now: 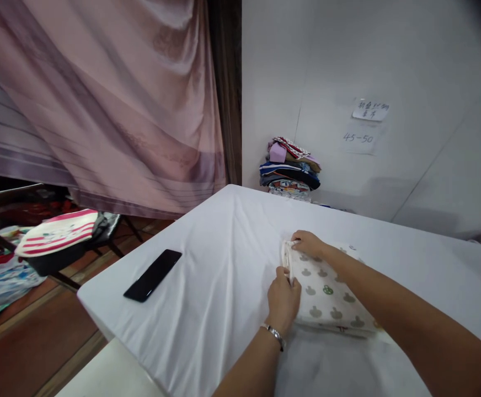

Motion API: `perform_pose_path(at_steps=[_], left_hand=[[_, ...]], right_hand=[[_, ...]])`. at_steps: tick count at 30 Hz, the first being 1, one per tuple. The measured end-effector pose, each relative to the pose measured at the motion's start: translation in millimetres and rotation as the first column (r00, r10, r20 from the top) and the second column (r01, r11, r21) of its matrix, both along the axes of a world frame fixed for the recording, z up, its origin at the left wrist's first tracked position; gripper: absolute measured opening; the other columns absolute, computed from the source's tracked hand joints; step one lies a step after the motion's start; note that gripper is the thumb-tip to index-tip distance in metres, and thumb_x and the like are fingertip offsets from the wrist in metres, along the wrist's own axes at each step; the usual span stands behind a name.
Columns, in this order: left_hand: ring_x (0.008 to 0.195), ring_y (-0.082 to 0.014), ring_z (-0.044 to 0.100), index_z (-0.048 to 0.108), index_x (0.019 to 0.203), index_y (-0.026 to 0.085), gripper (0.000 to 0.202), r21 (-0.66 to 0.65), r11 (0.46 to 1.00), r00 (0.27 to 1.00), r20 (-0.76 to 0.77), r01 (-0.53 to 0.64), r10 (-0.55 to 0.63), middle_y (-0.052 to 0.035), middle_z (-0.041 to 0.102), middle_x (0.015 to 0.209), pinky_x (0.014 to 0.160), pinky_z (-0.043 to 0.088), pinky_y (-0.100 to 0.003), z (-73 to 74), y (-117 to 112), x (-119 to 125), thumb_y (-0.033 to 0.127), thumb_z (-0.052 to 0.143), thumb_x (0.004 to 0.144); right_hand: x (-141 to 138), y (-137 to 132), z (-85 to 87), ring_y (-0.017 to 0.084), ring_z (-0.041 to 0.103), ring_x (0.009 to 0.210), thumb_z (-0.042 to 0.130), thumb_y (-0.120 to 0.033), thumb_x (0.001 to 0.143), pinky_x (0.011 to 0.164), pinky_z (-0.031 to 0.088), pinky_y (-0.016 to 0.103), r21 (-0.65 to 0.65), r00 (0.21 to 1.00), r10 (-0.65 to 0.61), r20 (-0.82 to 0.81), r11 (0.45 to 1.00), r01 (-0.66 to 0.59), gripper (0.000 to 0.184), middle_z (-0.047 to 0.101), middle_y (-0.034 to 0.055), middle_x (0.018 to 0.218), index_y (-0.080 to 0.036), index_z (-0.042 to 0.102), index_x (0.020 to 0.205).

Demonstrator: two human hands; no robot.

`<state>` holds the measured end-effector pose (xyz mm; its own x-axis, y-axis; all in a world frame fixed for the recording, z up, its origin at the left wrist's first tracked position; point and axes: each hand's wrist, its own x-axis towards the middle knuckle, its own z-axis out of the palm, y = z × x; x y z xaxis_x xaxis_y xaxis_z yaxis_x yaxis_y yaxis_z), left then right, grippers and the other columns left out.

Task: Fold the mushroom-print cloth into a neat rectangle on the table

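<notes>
A folded white cloth (327, 303) printed with grey mushroom-like shapes and one green one lies on the white-covered table (207, 264). Its layers are stacked, and their left edges show as a thick fold. My left hand (284, 296) pinches the near part of that left edge, thumb and fingers closed on it. Farther back, my right hand (310, 243) grips the far left corner, its arm crossing above the cloth and hiding part of it. A metal bracelet (274, 336) circles my left wrist.
A black phone (153, 275) lies on the table to the left. Behind the far edge rises a stack of folded clothes (290, 171) against a white wall (327, 71) with paper notes. A pink curtain (153, 110) hangs at left, above a chair holding a striped garment (60, 234).
</notes>
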<state>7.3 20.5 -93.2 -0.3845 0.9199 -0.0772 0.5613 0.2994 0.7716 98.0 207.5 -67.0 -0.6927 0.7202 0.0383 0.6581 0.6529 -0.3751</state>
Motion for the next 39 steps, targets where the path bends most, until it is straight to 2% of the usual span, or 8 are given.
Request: perform_pose_path(at_steps=[9, 13, 16, 20, 25, 30, 34, 39], left_hand=[[0.073, -0.0172, 0.06, 0.046, 0.1, 0.021, 0.019, 0.024, 1.0, 1.0, -0.023, -0.013, 0.014, -0.0011, 0.066, 0.081, 0.06, 0.033, -0.025, -3.0, 2, -2, 0.025, 0.046, 0.081], [0.071, -0.0166, 0.059, 0.046, 0.1, 0.021, 0.02, 0.025, 1.0, 1.0, -0.022, -0.012, 0.013, -0.0009, 0.065, 0.079, 0.06, 0.032, -0.025, -4.2, 3, -2, 0.025, 0.046, 0.081], [0.069, -0.0164, 0.058, 0.046, 0.099, 0.021, 0.019, 0.018, 1.0, 0.999, -0.034, -0.004, 0.005, -0.0008, 0.064, 0.078, 0.059, 0.032, -0.025, -3.1, 4, -2, 0.025, 0.046, 0.081], [0.069, -0.0162, 0.058, 0.045, 0.098, 0.021, 0.017, 0.012, 1.0, 0.999, -0.036, -0.001, 0.002, -0.0009, 0.064, 0.078, 0.058, 0.032, -0.024, -2.3, 5, -3, 0.026, 0.045, 0.081], [0.068, -0.0157, 0.057, 0.046, 0.097, 0.021, 0.016, 0.018, 1.0, 1.0, -0.027, 0.008, -0.008, -0.0011, 0.063, 0.077, 0.058, 0.033, -0.024, -0.8, 5, -5, 0.026, 0.046, 0.081], [0.071, -0.0165, 0.059, 0.047, 0.097, 0.02, 0.018, 0.0, 1.0, 1.0, -0.019, -0.003, 0.003, -0.0023, 0.065, 0.079, 0.06, 0.035, -0.024, 3.6, 5, -5, 0.026, 0.046, 0.081], [0.073, -0.0168, 0.059, 0.048, 0.095, 0.021, 0.016, -0.004, 1.0, 1.0, -0.009, 0.01, -0.01, -0.003, 0.065, 0.081, 0.061, 0.036, -0.024, 3.6, 6, -5, 0.026, 0.046, 0.081], [0.073, -0.0172, 0.059, 0.047, 0.093, 0.022, 0.013, 0.018, 1.0, 1.0, -0.017, 0.015, -0.015, -0.0022, 0.064, 0.082, 0.061, 0.037, -0.024, 0.0, 6, -6, 0.026, 0.045, 0.08]], right_hand=[[4, -21, -21.0, 0.022, 0.051, 0.106, 0.041, -0.031, 0.086, 0.095, 0.032, 0.037, 0.17, 0.988, -0.153, -0.019, 0.973, 0.154, 0.034, 0.061, 0.0085, 0.113, -0.02, 0.06, 0.112], [0, -39, -22.1, 0.024, 0.03, 0.129, 0.038, -0.031, 0.088, 0.106, 0.015, 0.044, 0.272, 0.994, -0.105, -0.004, 0.957, 0.102, 0.045, 0.043, 0.0097, 0.138, -0.017, 0.045, 0.13], [-4, -50, -26.9, 0.022, 0.025, 0.133, 0.029, -0.038, 0.091, 0.107, 0.013, 0.044, 0.171, 0.999, -0.011, 0.047, 0.985, 0.003, 0.049, 0.038, 0.0089, 0.142, -0.016, 0.039, 0.134], [-11, -52, -29.3, 0.021, 0.022, 0.134, 0.024, -0.039, 0.092, 0.108, 0.008, 0.045, 0.095, 0.997, -0.026, 0.072, 0.995, 0.019, 0.05, 0.037, 0.0078, 0.143, -0.017, 0.038, 0.135], [-4, -51, -13.3, 0.022, 0.017, 0.136, 0.023, -0.044, 0.092, 0.109, 0.008, 0.043, -0.009, 0.997, -0.013, 0.074, 1.0, 0.014, 0.055, 0.028, 0.0081, 0.147, -0.017, 0.032, 0.139], [35, -58, -2.7, 0.021, 0.006, 0.138, 0.019, -0.051, 0.091, 0.109, 0.004, 0.042, 0.087, 0.989, -0.134, 0.056, 0.988, 0.129, 0.063, 0.018, 0.0079, 0.15, -0.016, 0.026, 0.142], [61, -60, -17.2, 0.023, 0.006, 0.138, 0.014, -0.058, 0.088, 0.109, 0.003, 0.044, 0.082, 0.962, -0.223, 0.156, 0.974, 0.213, 0.07, 0.016, 0.0074, 0.151, -0.016, 0.023, 0.143], [64, -58, -29.0, 0.022, 0.005, 0.138, 0.012, -0.059, 0.088, 0.109, 0.002, 0.044, 0.075, 0.956, -0.233, 0.178, 0.972, 0.223, 0.071, 0.013, 0.0045, 0.151, -0.018, 0.018, 0.144]])
